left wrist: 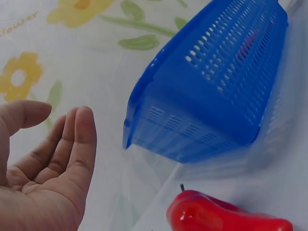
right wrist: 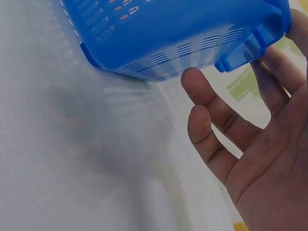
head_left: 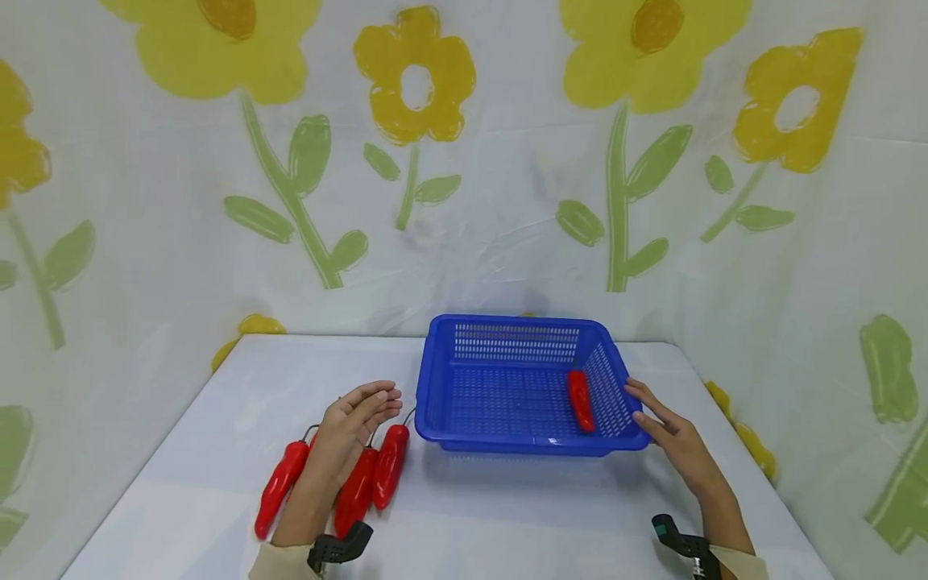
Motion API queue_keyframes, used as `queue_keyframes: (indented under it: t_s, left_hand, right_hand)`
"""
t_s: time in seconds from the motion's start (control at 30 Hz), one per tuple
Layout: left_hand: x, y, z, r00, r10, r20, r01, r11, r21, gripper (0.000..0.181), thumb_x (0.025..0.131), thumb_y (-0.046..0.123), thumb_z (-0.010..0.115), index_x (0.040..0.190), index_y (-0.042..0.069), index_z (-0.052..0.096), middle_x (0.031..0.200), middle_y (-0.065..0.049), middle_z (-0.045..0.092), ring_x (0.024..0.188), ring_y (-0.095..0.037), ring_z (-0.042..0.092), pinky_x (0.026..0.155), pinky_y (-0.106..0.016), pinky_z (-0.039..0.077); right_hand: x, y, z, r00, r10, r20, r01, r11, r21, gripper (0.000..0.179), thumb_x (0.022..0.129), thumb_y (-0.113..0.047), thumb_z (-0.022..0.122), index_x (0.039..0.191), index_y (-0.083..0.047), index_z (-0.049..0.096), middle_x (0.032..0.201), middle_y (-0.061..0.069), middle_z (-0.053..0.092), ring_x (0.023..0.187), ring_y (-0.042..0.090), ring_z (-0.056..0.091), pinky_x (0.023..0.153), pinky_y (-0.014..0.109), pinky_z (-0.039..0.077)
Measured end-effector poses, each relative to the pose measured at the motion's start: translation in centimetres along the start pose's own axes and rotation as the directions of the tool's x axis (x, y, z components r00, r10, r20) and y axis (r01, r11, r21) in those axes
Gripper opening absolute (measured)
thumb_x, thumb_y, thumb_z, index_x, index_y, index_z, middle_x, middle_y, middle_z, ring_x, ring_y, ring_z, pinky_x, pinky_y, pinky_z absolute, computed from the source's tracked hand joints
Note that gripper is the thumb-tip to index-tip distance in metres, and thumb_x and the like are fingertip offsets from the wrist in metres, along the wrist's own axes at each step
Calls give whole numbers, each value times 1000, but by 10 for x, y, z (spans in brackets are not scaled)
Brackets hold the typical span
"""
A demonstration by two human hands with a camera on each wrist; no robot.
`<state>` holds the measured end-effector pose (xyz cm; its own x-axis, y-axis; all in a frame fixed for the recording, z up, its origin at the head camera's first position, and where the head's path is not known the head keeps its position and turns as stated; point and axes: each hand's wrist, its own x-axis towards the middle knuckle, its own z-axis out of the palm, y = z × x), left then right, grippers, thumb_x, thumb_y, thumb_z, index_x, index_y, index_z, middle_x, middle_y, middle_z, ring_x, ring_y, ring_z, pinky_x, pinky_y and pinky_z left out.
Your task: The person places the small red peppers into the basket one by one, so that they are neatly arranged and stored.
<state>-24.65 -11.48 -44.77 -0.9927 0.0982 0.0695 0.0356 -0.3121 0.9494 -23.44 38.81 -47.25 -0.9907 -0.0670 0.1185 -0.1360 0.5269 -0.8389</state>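
Observation:
A blue plastic basket (head_left: 507, 447) sits toward the back of the white table, with one red chili pepper (head_left: 581, 401) lying inside near its right wall. My right hand (head_left: 677, 443) grips the basket's right rim near the front corner; in the right wrist view (right wrist: 269, 120) the thumb and a finger meet at the rim while other fingers extend below it. To the basket's left, my left hand (head_left: 348, 435) hovers with loosely bent fingers and nothing in them. Below and around it lie several red chili peppers (head_left: 391, 467), partly hidden by the hand and forearm.
The white table (head_left: 522, 524) ends at a back edge behind the basket. A white cloth (head_left: 493, 242) printed with yellow flowers hangs behind and beside it. Dark wrist straps (head_left: 339, 544) show on both arms.

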Motion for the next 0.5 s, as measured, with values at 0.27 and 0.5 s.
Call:
queue_keyframes:
  t_s: [0.27, 0.5]
  left_hand:
    - [-9, -3, -14, 995, -53, -82, 56, 997, 43, 43, 100, 19, 63, 135, -3, 53, 127, -19, 62, 112, -28, 65, 100, -38, 50]
    - [-19, -5, -27, 987, -31, -158, 42, 997, 71, 45, 98, 25, 66, 134, 0, 54, 125, -14, 63, 111, -25, 66, 100, -37, 50]
  right_hand:
    - [-1, 0, -1, 1000, 12, -3, -12, 1000, -9, 53, 105, -40, 50, 155, -27, 39, 164, 1, 24, 144, 43, 30, 100, 36, 46]
    - [0, -2, -2, 999, 34, 3, -34, 999, -9, 55, 105, -43, 49, 156, -28, 37, 165, 4, 21, 143, 47, 28, 102, 56, 39]
